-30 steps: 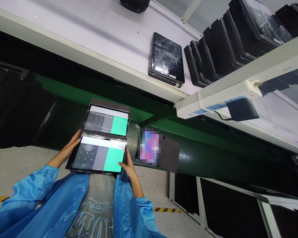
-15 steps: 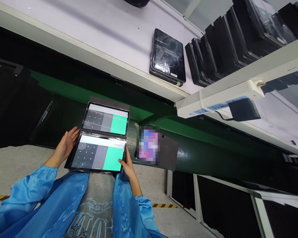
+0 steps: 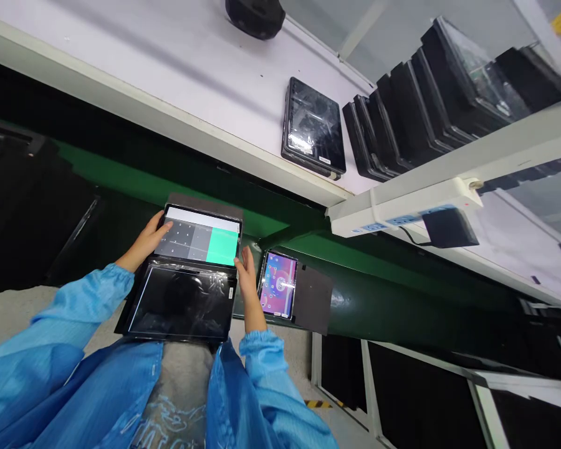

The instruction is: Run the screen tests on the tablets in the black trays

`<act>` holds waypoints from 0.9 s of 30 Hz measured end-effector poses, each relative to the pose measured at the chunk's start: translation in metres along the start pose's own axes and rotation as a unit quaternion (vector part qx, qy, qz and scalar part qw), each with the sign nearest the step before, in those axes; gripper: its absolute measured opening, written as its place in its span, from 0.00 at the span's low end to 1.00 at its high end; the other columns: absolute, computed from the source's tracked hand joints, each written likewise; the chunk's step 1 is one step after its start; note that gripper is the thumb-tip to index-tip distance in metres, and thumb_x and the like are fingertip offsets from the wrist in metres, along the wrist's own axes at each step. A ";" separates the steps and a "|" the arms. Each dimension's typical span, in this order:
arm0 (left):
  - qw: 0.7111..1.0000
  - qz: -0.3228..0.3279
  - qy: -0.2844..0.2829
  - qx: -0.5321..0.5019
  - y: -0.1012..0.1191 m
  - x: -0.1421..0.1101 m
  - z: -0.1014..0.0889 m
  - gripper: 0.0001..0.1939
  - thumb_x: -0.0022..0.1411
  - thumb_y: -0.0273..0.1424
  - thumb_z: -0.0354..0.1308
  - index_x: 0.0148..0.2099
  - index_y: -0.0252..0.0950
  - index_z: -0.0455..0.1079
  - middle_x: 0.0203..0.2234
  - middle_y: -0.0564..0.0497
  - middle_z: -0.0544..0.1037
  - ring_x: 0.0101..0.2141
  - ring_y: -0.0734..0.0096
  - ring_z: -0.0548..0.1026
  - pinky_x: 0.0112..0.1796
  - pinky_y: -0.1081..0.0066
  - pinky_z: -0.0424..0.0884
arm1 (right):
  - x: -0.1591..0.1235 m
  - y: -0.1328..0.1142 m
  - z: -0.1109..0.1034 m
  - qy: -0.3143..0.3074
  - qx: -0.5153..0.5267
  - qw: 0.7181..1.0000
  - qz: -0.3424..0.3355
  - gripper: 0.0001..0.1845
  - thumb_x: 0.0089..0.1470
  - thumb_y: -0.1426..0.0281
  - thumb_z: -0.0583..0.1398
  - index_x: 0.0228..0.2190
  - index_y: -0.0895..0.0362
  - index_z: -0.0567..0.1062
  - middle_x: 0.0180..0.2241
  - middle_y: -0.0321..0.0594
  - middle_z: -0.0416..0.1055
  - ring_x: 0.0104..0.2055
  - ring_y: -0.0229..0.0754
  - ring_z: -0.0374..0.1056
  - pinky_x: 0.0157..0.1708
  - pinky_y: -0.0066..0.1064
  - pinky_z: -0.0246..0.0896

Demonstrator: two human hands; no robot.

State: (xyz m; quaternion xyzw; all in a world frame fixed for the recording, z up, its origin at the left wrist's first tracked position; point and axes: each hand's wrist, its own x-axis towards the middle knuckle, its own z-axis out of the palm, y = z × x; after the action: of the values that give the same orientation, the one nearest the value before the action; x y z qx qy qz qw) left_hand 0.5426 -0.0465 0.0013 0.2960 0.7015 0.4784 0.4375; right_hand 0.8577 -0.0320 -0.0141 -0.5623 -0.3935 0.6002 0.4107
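Two tablets lie one above the other in front of me, at the front edge of the dark green bench. The far tablet (image 3: 199, 240) is lit with a calculator: dark number keys and a green block on the right. My left hand (image 3: 147, 240) grips its left edge, thumb over the corner of the screen. At its right edge is my right hand (image 3: 247, 280), thumb against the rim and fingers pointing up alongside. The near tablet (image 3: 182, 304) has a black screen with a small white label, and neither hand is on it. Dark sheets show beneath both.
A third tablet (image 3: 278, 284) with a lit home screen lies to the right, beside a dark grey flap (image 3: 312, 299). On the white shelf (image 3: 168, 81) sit stacked tablets (image 3: 314, 125) and a row of upright black ones (image 3: 402, 118). A power strip (image 3: 406, 206) with a black plug juts out at right.
The near tablet's screen has gone from the calculator to black. Both hands have moved up from the near tablet's sides to the far tablet's edges. The view has shifted slightly.
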 end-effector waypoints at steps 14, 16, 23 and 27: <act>0.999 0.008 0.026 0.036 0.007 0.017 0.014 0.35 0.62 0.47 0.58 0.67 0.42 0.60 0.64 0.45 0.66 0.64 0.52 0.63 0.64 0.55 0.57 | 0.059 -0.009 0.006 -0.080 -0.012 0.997 0.020 0.48 0.40 0.68 0.66 0.64 0.47 0.63 0.69 0.31 0.52 0.73 0.48 0.44 0.70 0.45 0.41; 0.999 0.008 0.027 0.025 0.008 0.017 0.015 0.34 0.61 0.46 0.58 0.67 0.43 0.61 0.64 0.45 0.67 0.63 0.53 0.63 0.64 0.56 0.57 | 0.058 -0.013 0.003 -0.096 -0.017 0.995 0.027 0.49 0.39 0.69 0.66 0.64 0.47 0.62 0.69 0.31 0.51 0.73 0.48 0.43 0.70 0.45 0.41; 0.999 0.028 0.025 0.032 0.007 0.017 0.016 0.35 0.60 0.44 0.60 0.66 0.42 0.61 0.64 0.44 0.65 0.64 0.51 0.61 0.65 0.55 0.55 | 0.054 -0.021 0.002 -0.093 -0.053 0.994 0.026 0.47 0.43 0.67 0.67 0.64 0.46 0.61 0.70 0.30 0.50 0.73 0.46 0.43 0.70 0.46 0.39; 0.997 0.029 0.027 0.059 0.004 0.021 0.015 0.36 0.58 0.43 0.61 0.67 0.40 0.60 0.64 0.41 0.64 0.65 0.49 0.60 0.65 0.53 0.54 | 0.051 -0.022 0.004 -0.088 -0.045 0.995 0.030 0.47 0.44 0.67 0.67 0.65 0.46 0.60 0.70 0.31 0.49 0.73 0.47 0.43 0.70 0.46 0.40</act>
State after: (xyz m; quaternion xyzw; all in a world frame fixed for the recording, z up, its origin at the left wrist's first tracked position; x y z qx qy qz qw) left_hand 0.5468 -0.0209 -0.0045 0.3283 0.7313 0.4565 0.3861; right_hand 0.8535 0.0233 -0.0117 -0.5365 -0.4380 0.6410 0.3308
